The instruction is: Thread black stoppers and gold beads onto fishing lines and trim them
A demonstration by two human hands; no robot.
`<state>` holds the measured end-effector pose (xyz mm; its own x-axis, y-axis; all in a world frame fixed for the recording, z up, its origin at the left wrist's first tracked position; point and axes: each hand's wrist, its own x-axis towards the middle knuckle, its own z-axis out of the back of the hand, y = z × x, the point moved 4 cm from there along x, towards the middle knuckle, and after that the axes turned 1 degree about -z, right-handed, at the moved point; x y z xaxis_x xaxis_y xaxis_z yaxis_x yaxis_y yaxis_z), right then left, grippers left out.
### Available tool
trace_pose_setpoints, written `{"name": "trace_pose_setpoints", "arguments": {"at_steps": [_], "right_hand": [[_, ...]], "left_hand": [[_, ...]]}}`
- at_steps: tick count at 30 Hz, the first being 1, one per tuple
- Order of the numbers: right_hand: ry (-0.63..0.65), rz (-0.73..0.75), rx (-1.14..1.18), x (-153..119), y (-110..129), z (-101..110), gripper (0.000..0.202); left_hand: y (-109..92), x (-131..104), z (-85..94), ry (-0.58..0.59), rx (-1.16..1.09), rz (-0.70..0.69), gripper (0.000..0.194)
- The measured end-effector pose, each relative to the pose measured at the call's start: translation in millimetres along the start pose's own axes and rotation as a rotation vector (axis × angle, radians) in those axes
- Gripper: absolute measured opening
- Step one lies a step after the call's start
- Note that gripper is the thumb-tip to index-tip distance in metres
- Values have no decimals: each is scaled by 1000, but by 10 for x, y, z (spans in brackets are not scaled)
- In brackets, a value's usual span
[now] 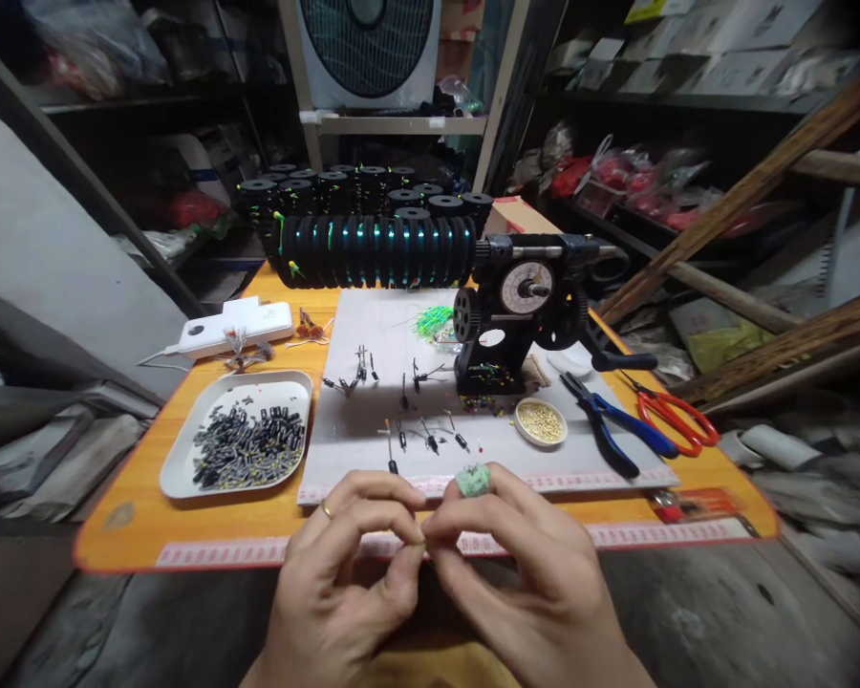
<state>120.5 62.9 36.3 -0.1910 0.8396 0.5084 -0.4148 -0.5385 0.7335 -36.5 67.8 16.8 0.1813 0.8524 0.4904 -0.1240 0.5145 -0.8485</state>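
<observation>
My left hand (358,564) and my right hand (516,573) meet at the table's front edge, thumbs and forefingers pinched together. What lies between those fingertips is too small to make out. A ring is on a finger of my left hand. A green spongy lump (473,480) is held between other fingers of my right hand. Just beyond, small black parts with thin leads (402,437) lie scattered on the light board (358,420). A small round dish (540,422) of golden bits stands at the right, and a white tray (176,468) of black and grey pieces at the left.
A black winding machine (498,315) carries a long ribbed spool (379,250). Blue-handled pliers (606,425) and red-handled scissors (677,420) lie right. A white power strip (236,330) is back left. Several black spools (344,186) stand behind. Measuring tape (659,533) edges the table.
</observation>
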Motion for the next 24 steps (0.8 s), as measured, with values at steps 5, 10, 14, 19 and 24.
{"name": "trace_pose_setpoints", "arguments": {"at_steps": [5, 10, 14, 19, 24], "right_hand": [[-48, 99, -187, -72, 23, -2, 19], [38, 91, -33, -33, 22, 33, 37], [91, 162, 52, 8, 6, 87, 34], [56, 101, 15, 19, -51, 115, 31], [22, -2, 63, -4, -107, 96, 21]], "left_hand": [[16, -32, -44, 25, -17, 29, 26], [1, 29, -29, -57, -49, 24, 25], [7, 59, -8, -42, -109, 73, 25], [52, 59, -23, 10, -186, 90, 24], [133, 49, -20, -8, -213, 80, 25]]}}
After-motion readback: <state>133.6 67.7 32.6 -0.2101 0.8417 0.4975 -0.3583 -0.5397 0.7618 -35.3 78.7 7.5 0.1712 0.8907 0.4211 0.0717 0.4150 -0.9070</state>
